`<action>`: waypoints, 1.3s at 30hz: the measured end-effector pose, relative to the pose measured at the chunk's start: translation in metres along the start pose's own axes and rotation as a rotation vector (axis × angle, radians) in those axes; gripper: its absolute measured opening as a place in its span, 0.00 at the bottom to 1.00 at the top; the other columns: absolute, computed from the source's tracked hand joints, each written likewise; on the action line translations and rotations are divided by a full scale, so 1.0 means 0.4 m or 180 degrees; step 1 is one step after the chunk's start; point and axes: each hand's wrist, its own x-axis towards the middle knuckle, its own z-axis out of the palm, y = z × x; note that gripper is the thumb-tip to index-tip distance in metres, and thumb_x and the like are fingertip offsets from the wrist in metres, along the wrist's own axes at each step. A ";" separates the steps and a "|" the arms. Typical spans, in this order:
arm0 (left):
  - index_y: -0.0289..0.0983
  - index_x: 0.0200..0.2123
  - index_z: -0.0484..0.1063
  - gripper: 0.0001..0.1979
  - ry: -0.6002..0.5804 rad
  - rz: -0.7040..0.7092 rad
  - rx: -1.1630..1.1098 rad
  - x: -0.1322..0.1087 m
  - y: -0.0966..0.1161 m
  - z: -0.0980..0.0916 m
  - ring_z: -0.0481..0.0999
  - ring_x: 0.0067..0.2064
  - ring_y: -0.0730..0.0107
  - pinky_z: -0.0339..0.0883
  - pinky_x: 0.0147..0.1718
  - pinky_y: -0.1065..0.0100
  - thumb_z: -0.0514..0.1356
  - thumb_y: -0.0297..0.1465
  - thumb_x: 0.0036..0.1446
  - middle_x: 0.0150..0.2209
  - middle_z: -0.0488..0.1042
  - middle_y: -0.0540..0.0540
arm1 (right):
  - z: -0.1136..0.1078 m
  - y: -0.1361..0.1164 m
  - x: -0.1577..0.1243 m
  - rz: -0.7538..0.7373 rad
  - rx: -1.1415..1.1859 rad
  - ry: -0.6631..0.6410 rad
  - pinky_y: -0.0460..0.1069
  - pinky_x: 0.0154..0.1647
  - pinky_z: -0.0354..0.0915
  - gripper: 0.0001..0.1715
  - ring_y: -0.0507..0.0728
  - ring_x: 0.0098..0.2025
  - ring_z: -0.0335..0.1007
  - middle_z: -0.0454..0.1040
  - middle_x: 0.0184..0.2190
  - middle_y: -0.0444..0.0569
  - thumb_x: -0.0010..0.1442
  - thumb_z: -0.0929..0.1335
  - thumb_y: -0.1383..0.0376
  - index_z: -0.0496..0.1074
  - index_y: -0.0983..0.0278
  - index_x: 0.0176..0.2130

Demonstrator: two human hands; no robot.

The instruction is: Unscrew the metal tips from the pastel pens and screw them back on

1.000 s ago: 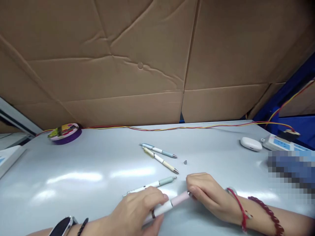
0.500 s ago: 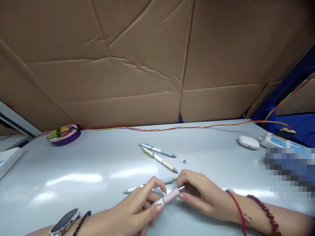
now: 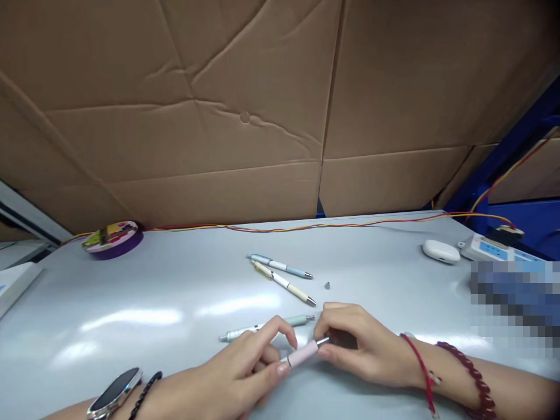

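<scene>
Low in the middle, my left hand (image 3: 251, 370) is closed around a pink and white pen (image 3: 303, 354), thumb against its barrel and index finger arched above. The pen slants up to the right. My right hand (image 3: 359, 344) has its thumb and index finger bent around the pen's silver tip; how firmly they touch it is hard to see. Behind my hands lies a green pen (image 3: 300, 320), partly hidden by my left fingers. Farther back are a yellow pen (image 3: 284, 284), a blue pen (image 3: 280, 266) and a small silver cone-shaped piece (image 3: 327, 286).
A purple-sided round container (image 3: 116, 248) stands at the back left. A white earbud case (image 3: 441, 251) and a power strip (image 3: 490, 249) are at the right, beside a blurred patch. Red and yellow wires (image 3: 262, 228) run along the back edge before cardboard (image 3: 219, 146).
My hands keep nearly the same pose around the pink pen. The pen and my right fingertips have shifted slightly, and the view has moved a little.
</scene>
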 end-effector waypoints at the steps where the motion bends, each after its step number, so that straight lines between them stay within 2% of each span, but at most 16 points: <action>1: 0.44 0.47 0.53 0.21 0.0016 -0.0011 -0.0006 0.001 0.000 0.001 0.56 0.18 0.78 0.53 0.17 0.77 0.43 0.53 0.63 0.25 0.61 0.56 | 0.000 -0.001 0.001 -0.0010 -0.0004 0.0002 0.44 0.26 0.56 0.22 0.50 0.25 0.58 0.65 0.24 0.44 0.64 0.60 0.50 0.68 0.65 0.33; 5: 0.43 0.48 0.54 0.20 0.0041 0.0036 0.0128 -0.001 0.006 0.001 0.56 0.19 0.77 0.55 0.19 0.76 0.43 0.51 0.64 0.24 0.61 0.56 | 0.003 0.002 0.005 -0.0103 -0.0350 -0.0099 0.46 0.28 0.57 0.29 0.51 0.24 0.55 0.63 0.21 0.44 0.67 0.52 0.50 0.63 0.64 0.25; 8: 0.43 0.49 0.57 0.18 0.0149 0.0188 0.0500 -0.006 0.014 -0.005 0.58 0.22 0.74 0.57 0.23 0.75 0.44 0.47 0.65 0.25 0.61 0.55 | 0.005 0.007 0.005 -0.0218 -0.0453 -0.0180 0.46 0.29 0.58 0.30 0.51 0.24 0.56 0.64 0.21 0.44 0.69 0.51 0.52 0.62 0.64 0.24; 11: 0.44 0.49 0.59 0.17 0.0232 0.0189 0.0635 -0.008 0.017 -0.010 0.59 0.25 0.73 0.57 0.23 0.75 0.48 0.47 0.64 0.26 0.62 0.54 | 0.003 0.007 -0.002 -0.0342 -0.0245 -0.0041 0.46 0.28 0.59 0.25 0.51 0.26 0.59 0.67 0.24 0.46 0.68 0.54 0.52 0.64 0.64 0.28; 14: 0.42 0.44 0.61 0.18 0.0015 0.0019 0.0351 -0.003 0.011 -0.010 0.58 0.20 0.76 0.53 0.18 0.76 0.50 0.49 0.62 0.22 0.60 0.56 | -0.001 0.001 -0.008 -0.0486 0.0004 0.0111 0.46 0.33 0.63 0.15 0.52 0.31 0.64 0.70 0.30 0.49 0.67 0.58 0.58 0.65 0.64 0.35; 16: 0.40 0.42 0.61 0.18 -0.0129 -0.0018 0.0196 0.001 0.005 -0.008 0.57 0.17 0.77 0.51 0.16 0.77 0.48 0.49 0.63 0.19 0.59 0.57 | -0.003 -0.004 -0.008 -0.0703 0.0101 0.0100 0.48 0.37 0.65 0.12 0.54 0.36 0.66 0.71 0.34 0.52 0.65 0.59 0.59 0.65 0.65 0.39; 18: 0.39 0.41 0.61 0.18 -0.0162 0.0018 0.0165 0.004 0.002 -0.006 0.58 0.16 0.78 0.51 0.16 0.78 0.47 0.48 0.64 0.19 0.60 0.57 | -0.003 -0.007 -0.004 -0.0842 0.0046 -0.0001 0.49 0.37 0.65 0.18 0.55 0.36 0.65 0.70 0.35 0.53 0.65 0.58 0.54 0.65 0.65 0.41; 21: 0.39 0.40 0.61 0.18 -0.0120 0.0131 0.0218 0.005 0.004 -0.006 0.60 0.18 0.78 0.54 0.18 0.78 0.46 0.48 0.65 0.20 0.60 0.57 | -0.001 -0.005 -0.001 -0.0792 -0.0253 -0.0091 0.47 0.31 0.63 0.24 0.53 0.29 0.62 0.70 0.29 0.50 0.68 0.52 0.53 0.66 0.65 0.36; 24: 0.39 0.37 0.60 0.17 -0.0124 0.0149 0.0253 0.006 0.008 -0.009 0.61 0.19 0.78 0.56 0.20 0.78 0.45 0.47 0.65 0.22 0.62 0.56 | 0.002 0.000 -0.005 -0.0714 -0.0372 0.0063 0.46 0.31 0.61 0.23 0.52 0.28 0.61 0.69 0.26 0.49 0.70 0.52 0.58 0.66 0.64 0.33; 27: 0.38 0.35 0.60 0.19 -0.0146 0.0098 0.0232 0.007 0.011 -0.011 0.61 0.19 0.79 0.55 0.19 0.78 0.44 0.47 0.65 0.22 0.62 0.55 | 0.000 -0.001 -0.008 -0.0725 -0.0297 0.0207 0.46 0.34 0.62 0.20 0.53 0.32 0.63 0.70 0.30 0.51 0.69 0.54 0.59 0.67 0.65 0.35; 31: 0.38 0.35 0.62 0.19 -0.0124 0.0105 0.0256 0.007 0.017 -0.010 0.61 0.19 0.79 0.55 0.19 0.78 0.45 0.47 0.65 0.22 0.62 0.55 | -0.002 -0.003 -0.003 -0.0627 -0.0395 0.0037 0.47 0.31 0.62 0.29 0.53 0.29 0.62 0.69 0.28 0.50 0.68 0.51 0.52 0.67 0.66 0.34; 33: 0.38 0.36 0.64 0.20 -0.0144 0.0017 0.0220 0.009 0.018 -0.010 0.61 0.18 0.79 0.56 0.19 0.79 0.45 0.47 0.66 0.21 0.62 0.56 | 0.000 -0.002 0.001 -0.0519 -0.0532 -0.0027 0.47 0.29 0.60 0.30 0.52 0.27 0.61 0.69 0.25 0.48 0.69 0.49 0.52 0.67 0.65 0.32; 39: 0.37 0.40 0.65 0.21 -0.0200 0.0009 0.0002 0.013 0.010 -0.011 0.60 0.17 0.79 0.56 0.17 0.79 0.43 0.46 0.66 0.19 0.63 0.55 | 0.005 0.000 -0.003 -0.0618 -0.0458 0.0137 0.47 0.37 0.64 0.16 0.53 0.34 0.66 0.73 0.32 0.50 0.69 0.56 0.60 0.68 0.64 0.40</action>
